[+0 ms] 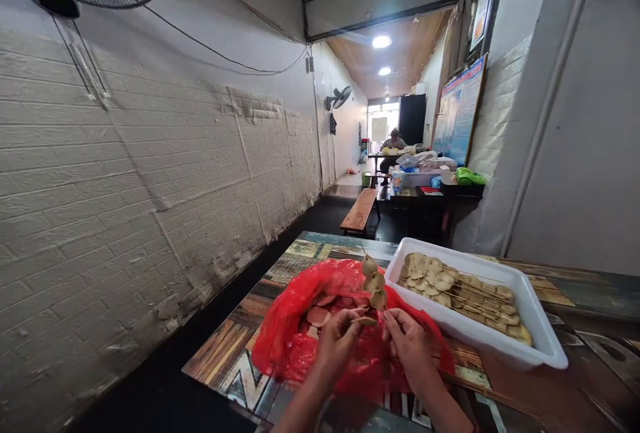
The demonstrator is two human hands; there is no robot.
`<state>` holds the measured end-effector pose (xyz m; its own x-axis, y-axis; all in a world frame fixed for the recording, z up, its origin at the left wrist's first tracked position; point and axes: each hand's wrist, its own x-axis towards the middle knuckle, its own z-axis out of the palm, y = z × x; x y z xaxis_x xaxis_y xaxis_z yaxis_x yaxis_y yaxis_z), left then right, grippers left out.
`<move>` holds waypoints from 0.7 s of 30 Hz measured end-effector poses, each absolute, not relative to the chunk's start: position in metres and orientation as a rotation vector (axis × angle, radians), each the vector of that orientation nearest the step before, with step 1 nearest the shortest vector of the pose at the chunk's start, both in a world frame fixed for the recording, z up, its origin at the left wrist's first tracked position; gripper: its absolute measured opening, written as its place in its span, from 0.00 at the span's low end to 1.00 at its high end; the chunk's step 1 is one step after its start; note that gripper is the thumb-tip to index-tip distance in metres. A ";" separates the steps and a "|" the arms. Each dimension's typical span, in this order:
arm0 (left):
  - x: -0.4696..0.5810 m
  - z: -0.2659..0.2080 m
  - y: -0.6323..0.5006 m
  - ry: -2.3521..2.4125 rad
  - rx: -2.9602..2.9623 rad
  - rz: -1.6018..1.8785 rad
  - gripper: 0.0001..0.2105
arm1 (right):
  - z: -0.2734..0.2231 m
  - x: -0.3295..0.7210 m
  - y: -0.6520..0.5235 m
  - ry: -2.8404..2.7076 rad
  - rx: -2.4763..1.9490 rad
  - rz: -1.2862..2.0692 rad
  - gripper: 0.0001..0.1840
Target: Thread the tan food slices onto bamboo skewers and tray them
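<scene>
Over a red plastic bag [285,326], my left hand [340,334] pinches a thin round slice [365,320]. Close beside it, my right hand [404,333] grips a skewer [374,281] near its lower part; several tan slices are threaded above my fingers, and the tip points up. Loose pinkish-brown slices [319,316] lie inside the bag's opening. To the right stands a white plastic tub [553,346] with filled skewers [483,303] laid in rows. What the slices are made of, I cannot tell.
The patterned table [220,349] has its left edge beside a dark floor. Beyond it stand a wooden bench [360,209] and another table with bags and a green item [469,177]. A person [393,141] sits farther back. A white brick wall [125,186] runs along the left.
</scene>
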<state>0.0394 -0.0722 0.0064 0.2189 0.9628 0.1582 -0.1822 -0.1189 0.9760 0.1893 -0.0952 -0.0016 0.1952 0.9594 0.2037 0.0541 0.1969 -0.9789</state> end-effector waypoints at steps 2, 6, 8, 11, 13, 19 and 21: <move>0.043 0.006 -0.075 0.874 1.372 1.306 0.05 | -0.003 0.189 -0.096 -1.176 -1.188 0.927 0.24; 0.043 0.009 -0.083 0.924 1.554 1.345 0.04 | -0.006 0.188 -0.096 -1.160 -1.227 1.007 0.22; 0.040 0.010 -0.087 0.919 1.592 1.327 0.05 | -0.008 0.187 -0.095 -1.119 -1.236 1.037 0.20; 0.036 0.009 -0.090 0.872 1.615 1.291 0.07 | -0.010 0.187 -0.094 -1.064 -1.206 1.058 0.18; 0.034 0.010 -0.091 0.817 1.542 1.269 0.07 | -0.009 0.189 -0.095 -1.036 -1.197 1.067 0.17; 0.030 0.010 -0.090 0.657 0.696 1.194 0.14 | 0.002 0.192 -0.102 -0.973 -1.209 1.037 0.16; 0.030 0.009 -0.091 0.654 0.530 1.112 0.16 | 0.005 0.192 -0.104 -0.983 -1.202 1.034 0.15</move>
